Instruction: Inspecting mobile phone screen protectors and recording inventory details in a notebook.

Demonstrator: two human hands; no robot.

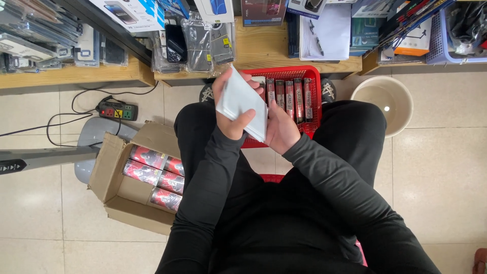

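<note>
Gripping a flat white packet above the lap, the left hand has its fingers curled over the packet's far edge and its thumb across the front. The right hand supports it from underneath, fingers hidden behind. Just beyond sits a red basket with upright boxes. A cardboard box with red packs lies on the floor at left.

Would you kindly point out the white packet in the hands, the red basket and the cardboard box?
white packet point(238, 99): head view, middle of its flat face.
red basket point(315, 96): head view, right rim.
cardboard box point(104, 170): head view, left flap.
</note>
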